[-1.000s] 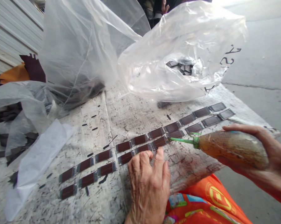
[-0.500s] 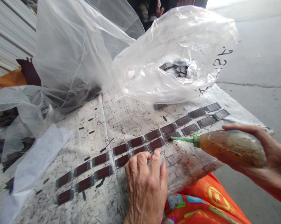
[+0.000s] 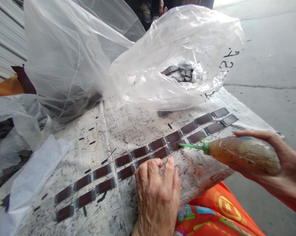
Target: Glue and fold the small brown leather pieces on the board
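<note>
My right hand (image 3: 285, 160) is wrapped round a smeared, amber-coloured glue bottle (image 3: 241, 153), held on its side. Its thin green nozzle (image 3: 192, 146) points left, the tip at a small dark brown rectangular piece (image 3: 174, 146) in the nearer row. Whether the tip touches the piece I cannot tell. My left hand (image 3: 156, 193) rests on the cloth with bent fingers, index apart from the others, holding nothing visible. Its fingertips lie beside the nearer row and hide part of a piece. Two rows of these pieces (image 3: 158, 143) run diagonally across the cloth.
A clear plastic bag (image 3: 148, 93) with dark pieces inside stands behind the rows. Another big bag (image 3: 57, 52) is at back left. White paper (image 3: 35, 177) and dark scraps lie on the left of the stained cloth (image 3: 135, 124). Part of a person's hand (image 3: 162, 8) shows beyond.
The view has shifted slightly, so rows and bags appear further left. Nozzle tip stays over the same piece, now nearer its right end. My left hand sits a little further right along the row.
</note>
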`<state>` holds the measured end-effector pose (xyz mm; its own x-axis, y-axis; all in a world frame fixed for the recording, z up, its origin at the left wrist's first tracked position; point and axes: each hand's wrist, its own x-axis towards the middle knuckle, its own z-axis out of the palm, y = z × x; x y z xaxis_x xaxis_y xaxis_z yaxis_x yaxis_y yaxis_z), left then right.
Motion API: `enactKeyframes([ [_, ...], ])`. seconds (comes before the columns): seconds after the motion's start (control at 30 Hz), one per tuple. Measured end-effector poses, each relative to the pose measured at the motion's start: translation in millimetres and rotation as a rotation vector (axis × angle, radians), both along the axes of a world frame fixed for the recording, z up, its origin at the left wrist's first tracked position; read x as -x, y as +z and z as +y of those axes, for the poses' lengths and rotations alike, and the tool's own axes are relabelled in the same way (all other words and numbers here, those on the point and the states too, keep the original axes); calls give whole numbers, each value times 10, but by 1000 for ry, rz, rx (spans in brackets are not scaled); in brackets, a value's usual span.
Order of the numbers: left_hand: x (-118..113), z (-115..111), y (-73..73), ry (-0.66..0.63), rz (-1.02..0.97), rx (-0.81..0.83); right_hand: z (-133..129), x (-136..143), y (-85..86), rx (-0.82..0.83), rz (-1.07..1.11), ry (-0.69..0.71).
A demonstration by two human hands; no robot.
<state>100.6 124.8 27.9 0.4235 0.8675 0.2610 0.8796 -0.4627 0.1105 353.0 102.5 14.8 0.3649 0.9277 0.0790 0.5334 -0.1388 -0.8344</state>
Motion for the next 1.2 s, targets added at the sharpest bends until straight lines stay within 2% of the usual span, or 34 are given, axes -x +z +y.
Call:
enactKeyframes([
  [0.23,-180,33,-24,15,53,10,-22,-60,-17,36,82,-33],
  [0.47,-217,49,-36,14,47,25,-35,-99,-16,32,170,-37],
  [0.93,-207,86,-3,-11,11,34,-16,-116,-49,-13,91,-34],
  [1.2,-244,97,-30,-2,46,54,-82,-192,-55,-23,55,-43],
])
